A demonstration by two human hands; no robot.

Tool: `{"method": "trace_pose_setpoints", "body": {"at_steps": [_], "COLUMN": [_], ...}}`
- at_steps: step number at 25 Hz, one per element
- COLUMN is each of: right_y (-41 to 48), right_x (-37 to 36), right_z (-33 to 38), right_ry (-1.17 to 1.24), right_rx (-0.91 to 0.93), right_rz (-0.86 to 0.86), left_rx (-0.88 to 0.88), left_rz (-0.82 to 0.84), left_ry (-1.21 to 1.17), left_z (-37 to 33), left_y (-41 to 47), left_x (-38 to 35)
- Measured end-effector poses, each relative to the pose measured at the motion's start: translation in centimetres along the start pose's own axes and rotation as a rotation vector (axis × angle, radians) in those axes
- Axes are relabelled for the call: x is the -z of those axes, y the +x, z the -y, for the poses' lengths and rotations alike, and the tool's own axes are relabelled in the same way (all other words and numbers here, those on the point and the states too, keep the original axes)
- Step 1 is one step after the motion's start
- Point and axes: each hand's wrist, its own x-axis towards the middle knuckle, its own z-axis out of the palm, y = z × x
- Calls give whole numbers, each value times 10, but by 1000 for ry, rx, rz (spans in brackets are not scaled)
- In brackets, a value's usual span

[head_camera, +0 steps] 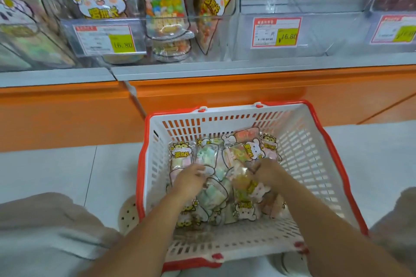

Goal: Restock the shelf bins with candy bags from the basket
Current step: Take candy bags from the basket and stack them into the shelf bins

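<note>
Pale shop floor [45,168] ran beneath an orange shelf [225,87]. Candy bags [249,148] lay heaped in the basket [304,153], parked just before the shelf, likely to shorten lifts to the bins [315,36]. Left hand [189,179] and right hand [269,173] each curled fingers round a bag.

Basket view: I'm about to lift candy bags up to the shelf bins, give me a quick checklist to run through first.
1. Bags left in the white slotted plastic basket with red rim: ok, several clear cartoon-cat candy bags lie inside.
2. Left hand grip on a bag: cannot tell, fingers curl onto the pile but blur hides the hold.
3. Right hand grip: cannot tell, same blur.
4. Room on the shelf: ok, the clear plastic bin behind the middle price tag looks empty.
5. Matching stock: ok, the clear bin to its left holds upright bags with the same cat print.
</note>
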Motion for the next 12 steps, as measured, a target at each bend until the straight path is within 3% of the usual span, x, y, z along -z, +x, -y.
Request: {"method": "trace_pose_setpoints", "body": {"at_steps": [2, 4, 6, 7, 9, 10, 12], "right_y": [-2, -6, -11, -14, -10, -5, 7], "right_x": [22, 24, 11, 2, -17, -25, -34], "right_z": [-13, -9, 21, 40, 72, 84, 95], "right_ry": [-138, -210, -29, 71, 263, 351, 543], "right_rx": [-55, -72, 54, 172, 300, 273, 145], "right_rz": [-37, -252, -472, -444, -167, -52, -53], "left_rx": [30, 35, 28, 23, 18, 23, 49], "left_rz": [-124, -220, -265, -276, -299, -304, -290], "left_ry": [-37, -32, -85, -127, -215, -250, -273], "left_z": [1, 1, 1, 1, 4, 5, 7], "left_y": [3, 3, 0, 0, 0, 1, 2], "left_x": [5, 8, 9, 8, 8, 8, 10]}}
